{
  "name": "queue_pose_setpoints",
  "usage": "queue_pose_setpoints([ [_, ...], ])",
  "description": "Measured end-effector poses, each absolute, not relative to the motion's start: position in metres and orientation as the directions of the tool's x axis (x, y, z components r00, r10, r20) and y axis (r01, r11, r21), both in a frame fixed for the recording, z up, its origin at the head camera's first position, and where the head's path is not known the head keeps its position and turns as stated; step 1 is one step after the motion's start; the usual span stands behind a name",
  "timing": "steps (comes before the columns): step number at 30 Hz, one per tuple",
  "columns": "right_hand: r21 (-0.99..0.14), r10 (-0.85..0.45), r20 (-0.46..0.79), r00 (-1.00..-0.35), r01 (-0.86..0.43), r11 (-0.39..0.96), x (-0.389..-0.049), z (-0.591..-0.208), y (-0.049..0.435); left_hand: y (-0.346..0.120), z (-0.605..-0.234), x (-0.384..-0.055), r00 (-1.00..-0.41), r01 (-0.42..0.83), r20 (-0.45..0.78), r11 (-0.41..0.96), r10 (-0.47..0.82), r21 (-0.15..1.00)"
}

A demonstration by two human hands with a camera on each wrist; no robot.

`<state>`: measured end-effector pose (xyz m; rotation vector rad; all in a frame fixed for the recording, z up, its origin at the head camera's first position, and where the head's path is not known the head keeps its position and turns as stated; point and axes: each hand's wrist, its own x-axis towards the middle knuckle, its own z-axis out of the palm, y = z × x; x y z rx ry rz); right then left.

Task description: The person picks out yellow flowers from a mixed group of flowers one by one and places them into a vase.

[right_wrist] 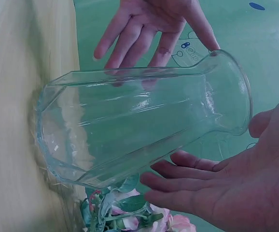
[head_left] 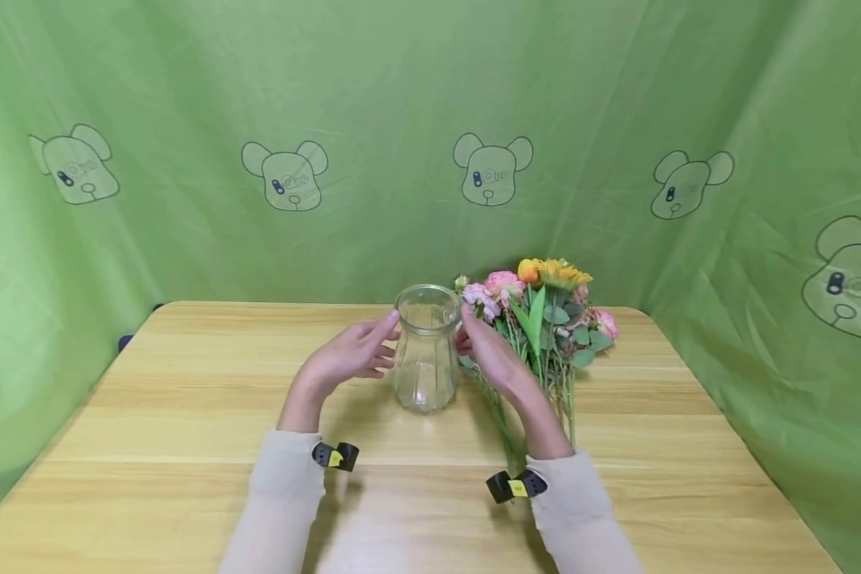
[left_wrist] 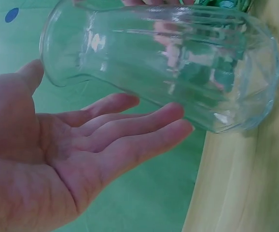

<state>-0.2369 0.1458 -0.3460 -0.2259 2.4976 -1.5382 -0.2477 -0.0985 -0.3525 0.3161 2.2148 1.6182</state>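
A clear glass vase (head_left: 425,367) with a flared rim and ribbed sides stands upright on the wooden table. My left hand (head_left: 351,351) is at its left side, thumb tip right at the rim and the other fingers loosely extended along the glass. On the opposite side, my right hand (head_left: 493,351) mirrors it, thumb at the rim and fingers stretched toward the body. In the left wrist view the left fingers (left_wrist: 144,125) lie nearly straight beside the vase (left_wrist: 159,63). The right wrist view has the right fingers (right_wrist: 178,186) extended just by the glass.
Artificial flowers (head_left: 538,319), pink, orange and yellow with green leaves, lie on the table (head_left: 186,383) right of the vase, partly behind the right hand and forearm. A green curtain (head_left: 387,119) with bear-head drawings rises behind the table and along both sides.
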Motion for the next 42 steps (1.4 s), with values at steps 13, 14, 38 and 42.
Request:
queue_pose_setpoints([
  [13, -0.937, -0.277, -0.118, -0.954, 0.015, 0.348, -0.234, -0.34, 0.148, -0.1, -0.347, -0.244, -0.877, -0.022, -0.176, 0.329, 0.447, 0.944],
  [14, -0.941, -0.275, -0.123, -0.954, 0.024, 0.338, -0.234, -0.34, 0.148, -0.1, -0.347, -0.244, -0.877, -0.021, -0.175, 0.328, 0.447, 0.944],
  [38, -0.922, -0.228, -0.109, -0.968, 0.013, 0.388, -0.232, -0.343, 0.145, -0.082, -0.337, -0.236, -0.948, 0.088, 0.045, 0.123, 0.316, 0.989],
  [42, -0.922, -0.218, -0.108, -0.97, 0.015, 0.388, -0.232, -0.343, 0.144, -0.082, -0.338, -0.237, -0.955, 0.074, 0.045, 0.091, 0.293, 0.993],
])
